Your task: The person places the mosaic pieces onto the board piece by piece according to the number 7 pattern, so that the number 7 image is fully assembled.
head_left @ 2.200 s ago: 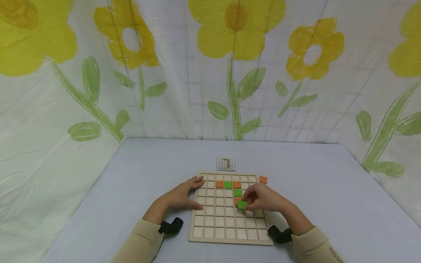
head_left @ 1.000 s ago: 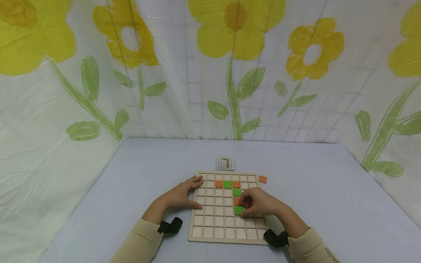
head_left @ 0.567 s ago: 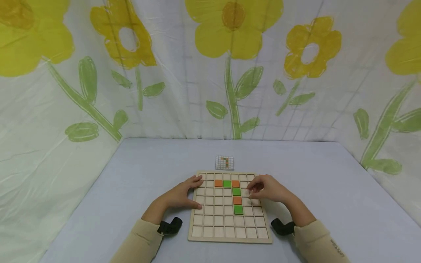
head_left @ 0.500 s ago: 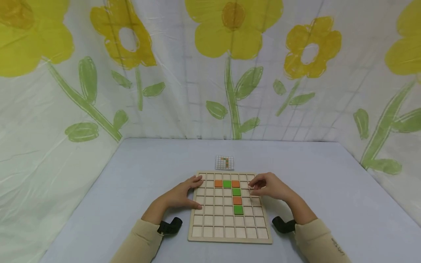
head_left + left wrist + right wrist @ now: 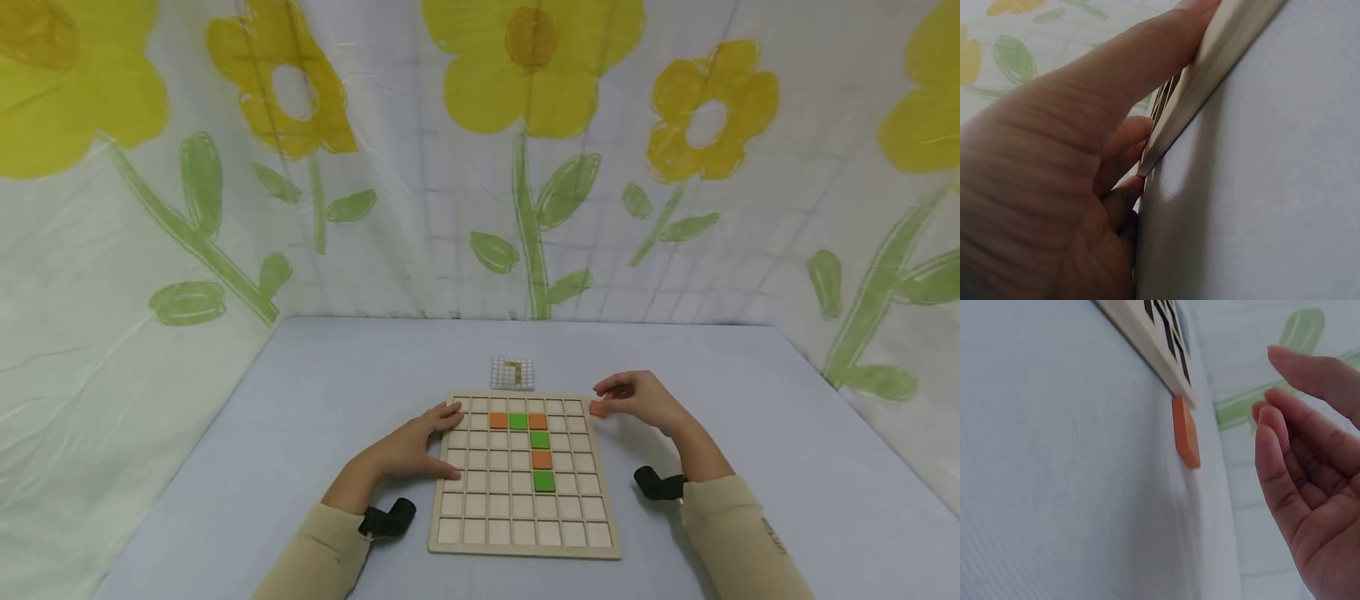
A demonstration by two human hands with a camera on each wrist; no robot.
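A wooden grid board (image 5: 525, 527) lies on the table. Orange and green square tiles sit in its cells, including a green tile (image 5: 543, 482) at the lower end of a column and an orange tile (image 5: 498, 421) in a row near the top. My left hand (image 5: 408, 446) rests on the board's left edge, thumb and fingers spread apart; the left wrist view shows the thumb (image 5: 1147, 53) against the rim. Beyond the upper right corner lies a loose orange tile (image 5: 1186, 433). My right hand (image 5: 637, 400) hovers by it, fingers loosely bent, with a gap to the tile in the right wrist view.
A small card (image 5: 512, 373) printed with a coloured grid pattern lies just behind the board. The table (image 5: 360, 358) has a pale cover. A curtain (image 5: 405, 208) with painted flowers hangs behind it.
My right hand put a green tile into a cell at the column's lower end, let it go, then moved up and right to the loose orange tile. The left hand has stayed put.
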